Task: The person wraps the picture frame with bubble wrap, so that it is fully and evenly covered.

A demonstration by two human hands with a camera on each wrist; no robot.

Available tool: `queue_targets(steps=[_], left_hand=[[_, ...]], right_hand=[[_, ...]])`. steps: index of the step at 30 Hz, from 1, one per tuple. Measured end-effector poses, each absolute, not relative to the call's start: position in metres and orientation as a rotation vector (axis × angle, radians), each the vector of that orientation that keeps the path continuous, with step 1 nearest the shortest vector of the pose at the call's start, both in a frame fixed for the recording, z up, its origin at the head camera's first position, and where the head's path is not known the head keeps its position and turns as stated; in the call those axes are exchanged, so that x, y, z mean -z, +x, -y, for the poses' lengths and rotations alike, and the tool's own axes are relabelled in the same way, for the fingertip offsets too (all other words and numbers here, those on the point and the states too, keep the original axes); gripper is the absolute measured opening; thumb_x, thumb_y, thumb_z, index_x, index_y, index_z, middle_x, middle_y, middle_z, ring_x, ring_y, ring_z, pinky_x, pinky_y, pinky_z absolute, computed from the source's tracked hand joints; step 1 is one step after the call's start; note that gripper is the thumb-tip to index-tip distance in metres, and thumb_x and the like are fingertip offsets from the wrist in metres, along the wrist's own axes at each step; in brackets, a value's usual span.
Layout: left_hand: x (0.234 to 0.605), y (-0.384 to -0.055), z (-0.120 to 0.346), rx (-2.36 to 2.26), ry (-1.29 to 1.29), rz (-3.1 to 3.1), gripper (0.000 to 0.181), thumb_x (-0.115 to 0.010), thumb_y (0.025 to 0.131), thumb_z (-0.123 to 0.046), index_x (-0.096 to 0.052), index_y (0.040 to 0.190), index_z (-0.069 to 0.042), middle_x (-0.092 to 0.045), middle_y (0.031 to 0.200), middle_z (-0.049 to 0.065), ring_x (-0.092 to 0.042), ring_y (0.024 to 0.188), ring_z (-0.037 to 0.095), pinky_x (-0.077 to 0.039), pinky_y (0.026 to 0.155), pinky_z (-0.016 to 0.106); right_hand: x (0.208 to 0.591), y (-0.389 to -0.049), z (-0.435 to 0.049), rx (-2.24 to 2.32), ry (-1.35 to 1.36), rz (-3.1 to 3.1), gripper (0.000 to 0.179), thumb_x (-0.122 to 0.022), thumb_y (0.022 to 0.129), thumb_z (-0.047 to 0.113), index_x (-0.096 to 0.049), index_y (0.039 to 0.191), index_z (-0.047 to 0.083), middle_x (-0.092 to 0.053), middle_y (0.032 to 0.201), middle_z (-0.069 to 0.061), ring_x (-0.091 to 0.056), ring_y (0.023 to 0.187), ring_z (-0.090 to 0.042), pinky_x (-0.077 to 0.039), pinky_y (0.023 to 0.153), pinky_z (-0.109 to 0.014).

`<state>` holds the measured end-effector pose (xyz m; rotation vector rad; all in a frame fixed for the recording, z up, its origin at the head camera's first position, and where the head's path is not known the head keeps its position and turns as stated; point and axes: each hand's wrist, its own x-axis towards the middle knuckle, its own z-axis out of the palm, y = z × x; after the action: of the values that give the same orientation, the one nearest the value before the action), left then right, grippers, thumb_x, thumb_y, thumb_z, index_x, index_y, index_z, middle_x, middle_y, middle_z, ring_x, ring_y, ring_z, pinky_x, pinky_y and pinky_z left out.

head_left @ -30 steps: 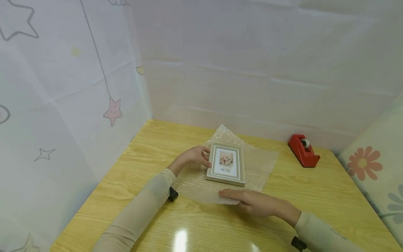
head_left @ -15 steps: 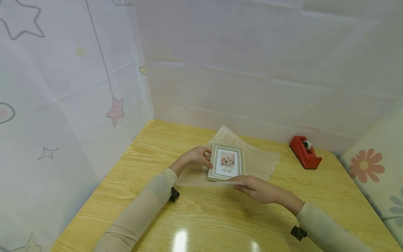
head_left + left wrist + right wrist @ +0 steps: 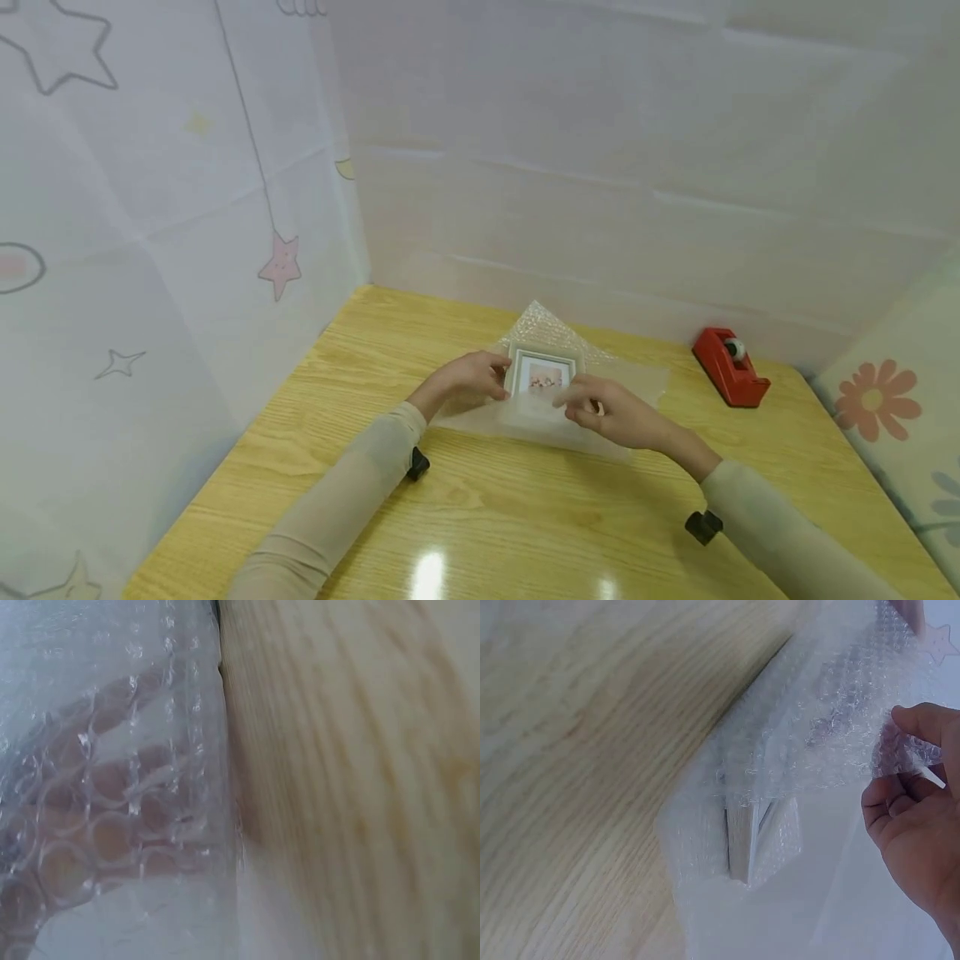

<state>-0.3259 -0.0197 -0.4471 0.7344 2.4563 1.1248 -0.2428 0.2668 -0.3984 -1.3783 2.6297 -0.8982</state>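
A photo frame [image 3: 534,367] with a pale border and a flower print lies face up on a sheet of bubble wrap [image 3: 553,327]. The near part of the sheet is folded over the frame's lower half, which shows hazily through it. My right hand [image 3: 621,415] pinches the folded flap above the frame's right side; in the right wrist view the flap rises from thumb and fingers [image 3: 915,724]. Beside the frame's left edge, my left hand [image 3: 472,373] rests with bent fingertips against it. The left wrist view shows that hand blurred behind the wrap [image 3: 112,787].
A red tape dispenser [image 3: 729,367] with a roll of tape stands at the table's back right. The wooden table [image 3: 480,517] meets patterned cloth walls [image 3: 600,167] behind and at both sides.
My right hand has lifted the near edge of the bubble wrap and carried it up and away from me over the frame's lower half. My left hand has stayed at the frame's left edge.
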Motion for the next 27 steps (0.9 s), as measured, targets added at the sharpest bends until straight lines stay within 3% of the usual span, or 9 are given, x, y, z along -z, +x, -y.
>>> queue_targets(steps=[6, 11, 14, 16, 18, 20, 22, 25, 27], left_hand=[[0.451, -0.331, 0.028, -1.17, 0.737, -2.347, 0.048, -0.049, 0.11, -0.029, -0.051, 0.148, -0.001, -0.054, 0.146, 0.014, -0.051, 0.132, 0.028, -0.042, 0.106, 0.041], [0.449, -0.343, 0.034, -1.004, 0.845, -2.446, 0.071, -0.018, 0.11, -0.053, -0.056, 0.146, -0.005, -0.056, 0.145, 0.008, -0.048, 0.135, 0.022, -0.035, 0.111, 0.041], [0.449, -0.347, 0.035, -1.037, 0.807, -2.407, 0.087, -0.008, 0.104, -0.066, -0.056, 0.147, -0.009, -0.069, 0.123, 0.007, -0.065, 0.086, 0.016, -0.048, 0.093, 0.039], [0.448, -0.348, 0.036, -1.077, 0.744, -2.38, 0.093, -0.007, 0.099, -0.074, -0.059, 0.145, -0.012, -0.07, 0.105, 0.005, -0.048, 0.054, 0.012, -0.049, 0.074, 0.038], [0.447, -0.348, 0.036, -1.122, 0.69, -2.347, 0.096, -0.009, 0.096, -0.078, -0.06, 0.144, -0.013, -0.069, 0.105, 0.001, -0.025, 0.045, 0.016, -0.042, 0.059, 0.038], [0.445, -0.347, 0.036, -1.115, 0.683, -2.352, 0.095, -0.009, 0.096, -0.078, -0.06, 0.144, -0.014, -0.065, 0.129, -0.003, -0.046, 0.055, 0.012, -0.046, 0.065, 0.034], [0.445, -0.347, 0.035, -1.084, 0.716, -2.37, 0.093, -0.009, 0.098, -0.076, -0.058, 0.146, -0.013, -0.057, 0.144, -0.003, -0.064, 0.085, 0.016, -0.05, 0.08, 0.036], [0.444, -0.346, 0.034, -0.997, 0.796, -2.418, 0.087, -0.01, 0.102, -0.07, -0.052, 0.15, -0.01, -0.05, 0.151, 0.002, -0.047, 0.137, 0.024, -0.038, 0.109, 0.041], [0.445, -0.346, 0.033, -0.932, 0.849, -2.456, 0.082, -0.015, 0.105, -0.066, -0.047, 0.154, -0.009, -0.045, 0.155, 0.007, -0.038, 0.144, 0.03, -0.031, 0.115, 0.045]], right_hand=[[0.401, -0.263, -0.268, 0.933, -1.243, -2.645, 0.019, -0.066, 0.101, 0.011, -0.073, 0.116, 0.02, -0.067, 0.094, 0.002, -0.055, 0.074, -0.014, -0.047, 0.063, -0.031], [0.402, -0.278, -0.266, 0.918, -1.061, -2.644, 0.021, -0.062, 0.103, 0.011, -0.074, 0.117, 0.02, -0.07, 0.104, -0.008, -0.06, 0.08, -0.017, -0.049, 0.066, -0.034], [0.406, -0.288, -0.266, 0.914, -1.017, -2.642, 0.02, -0.062, 0.103, 0.01, -0.073, 0.119, 0.013, -0.07, 0.104, -0.009, -0.06, 0.079, -0.018, -0.05, 0.065, -0.035], [0.408, -0.294, -0.266, 0.91, -1.002, -2.642, 0.02, -0.063, 0.103, 0.011, -0.072, 0.12, 0.009, -0.07, 0.102, -0.007, -0.061, 0.08, -0.018, -0.051, 0.066, -0.035], [0.409, -0.298, -0.265, 0.909, -0.992, -2.638, 0.02, -0.064, 0.102, 0.012, -0.072, 0.119, 0.005, -0.069, 0.1, -0.003, -0.061, 0.081, -0.018, -0.052, 0.068, -0.036], [0.411, -0.301, -0.264, 0.906, -0.978, -2.637, 0.019, -0.066, 0.101, 0.013, -0.071, 0.117, 0.005, -0.068, 0.098, -0.001, -0.062, 0.083, -0.019, -0.052, 0.069, -0.036], [0.414, -0.305, -0.264, 0.903, -0.962, -2.64, 0.017, -0.067, 0.1, 0.013, -0.072, 0.115, 0.005, -0.067, 0.096, 0.001, -0.062, 0.083, -0.019, -0.053, 0.07, -0.036], [0.421, -0.31, -0.265, 0.906, -0.948, -2.651, 0.016, -0.07, 0.098, 0.012, -0.073, 0.112, 0.005, -0.068, 0.094, 0.002, -0.063, 0.083, -0.018, -0.053, 0.071, -0.034], [0.426, -0.314, -0.265, 0.918, -0.951, -2.656, 0.015, -0.073, 0.095, 0.01, -0.074, 0.11, 0.004, -0.068, 0.092, 0.001, -0.064, 0.082, -0.018, -0.054, 0.071, -0.034]])
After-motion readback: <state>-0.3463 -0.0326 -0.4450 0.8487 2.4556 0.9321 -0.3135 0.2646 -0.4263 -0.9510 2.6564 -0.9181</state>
